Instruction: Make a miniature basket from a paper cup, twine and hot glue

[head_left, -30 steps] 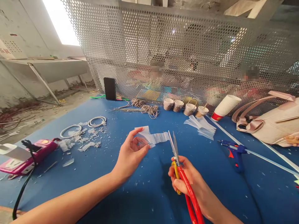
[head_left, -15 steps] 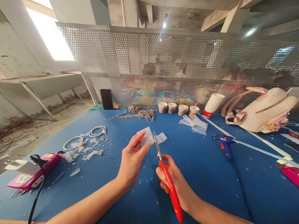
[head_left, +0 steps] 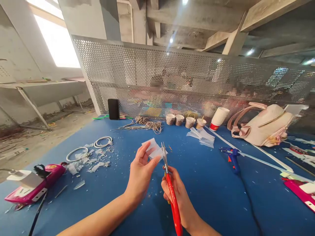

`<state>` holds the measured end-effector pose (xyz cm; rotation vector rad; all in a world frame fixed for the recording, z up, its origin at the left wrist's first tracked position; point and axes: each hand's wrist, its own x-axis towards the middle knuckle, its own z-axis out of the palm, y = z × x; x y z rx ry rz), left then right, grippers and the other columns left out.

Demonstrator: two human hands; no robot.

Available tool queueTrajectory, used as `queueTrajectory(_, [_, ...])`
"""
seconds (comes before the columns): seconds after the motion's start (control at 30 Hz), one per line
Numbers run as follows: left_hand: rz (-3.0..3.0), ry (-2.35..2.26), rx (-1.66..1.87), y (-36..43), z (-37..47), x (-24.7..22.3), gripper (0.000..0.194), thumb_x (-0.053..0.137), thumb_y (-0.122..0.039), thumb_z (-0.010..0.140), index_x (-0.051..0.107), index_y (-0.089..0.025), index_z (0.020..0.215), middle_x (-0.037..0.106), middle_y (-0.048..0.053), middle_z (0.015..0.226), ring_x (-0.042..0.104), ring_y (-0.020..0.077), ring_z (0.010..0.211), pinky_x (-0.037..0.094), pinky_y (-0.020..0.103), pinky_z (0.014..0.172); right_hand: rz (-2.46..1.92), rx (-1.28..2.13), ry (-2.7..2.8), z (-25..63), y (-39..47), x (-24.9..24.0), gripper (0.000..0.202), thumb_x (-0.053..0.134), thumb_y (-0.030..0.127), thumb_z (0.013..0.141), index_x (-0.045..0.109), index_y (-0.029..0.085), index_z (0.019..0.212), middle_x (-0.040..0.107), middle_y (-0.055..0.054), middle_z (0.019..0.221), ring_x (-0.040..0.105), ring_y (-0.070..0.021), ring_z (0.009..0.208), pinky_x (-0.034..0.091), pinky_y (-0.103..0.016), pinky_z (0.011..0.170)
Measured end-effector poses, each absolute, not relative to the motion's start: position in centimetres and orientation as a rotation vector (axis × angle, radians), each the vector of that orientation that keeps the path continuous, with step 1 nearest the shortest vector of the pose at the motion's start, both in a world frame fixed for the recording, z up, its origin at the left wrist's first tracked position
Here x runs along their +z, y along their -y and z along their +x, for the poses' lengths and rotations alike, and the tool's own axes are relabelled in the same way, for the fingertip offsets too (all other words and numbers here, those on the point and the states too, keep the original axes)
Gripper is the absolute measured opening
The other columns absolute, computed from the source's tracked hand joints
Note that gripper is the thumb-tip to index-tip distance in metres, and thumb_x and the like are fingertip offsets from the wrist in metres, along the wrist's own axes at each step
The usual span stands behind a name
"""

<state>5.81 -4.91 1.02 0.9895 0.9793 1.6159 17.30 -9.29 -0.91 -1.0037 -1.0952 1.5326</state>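
Observation:
My left hand (head_left: 139, 173) pinches a thin, translucent white ribbed sheet (head_left: 154, 147) between thumb and fingers, above the blue table. Beside it, my right hand (head_left: 177, 190) grips scissors (head_left: 174, 205) with red handles, their narrow blades pointing away from me. The blades meet the sheet's right edge, and a small bit of it shows just past them. Whether the blades are fully together is hard to make out. Several similar white ribbed sheets (head_left: 202, 136) lie in a loose pile beyond my right hand.
White scraps (head_left: 98, 166) and two white rings (head_left: 77, 154) lie at left, near a pink power strip (head_left: 36, 186). A blue glue gun (head_left: 232, 157) with its cord rests at right. Cord bundles (head_left: 150, 124), small cups (head_left: 190, 122), stacked paper cups (head_left: 220, 116) and a backpack (head_left: 264, 126) line the mesh panel (head_left: 133, 75).
The camera view has tilted and shifted slightly. The ribbed piece sticking out right of the blades has mostly gone from there; only a small bit shows. Both hands keep their holds.

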Motion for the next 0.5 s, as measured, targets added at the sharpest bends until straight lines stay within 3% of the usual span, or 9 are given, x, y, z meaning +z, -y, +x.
queueTrajectory(0.5, [0.967,-0.968,1.57,4.98,5.95,0.94,0.057,0.074,-0.028,0.07,0.052,-0.022,0.123,0.049,0.008,0.138,0.047,0.0237,0.126,0.045,0.031,0.099,-1.0,1.545,1.142,17.44,8.96,-1.17,0.045,0.061,0.055,0.077,0.046,0.023,0.104,0.032,0.007,0.067,0.025,-0.008,0.053,0.023,-0.021,0.047])
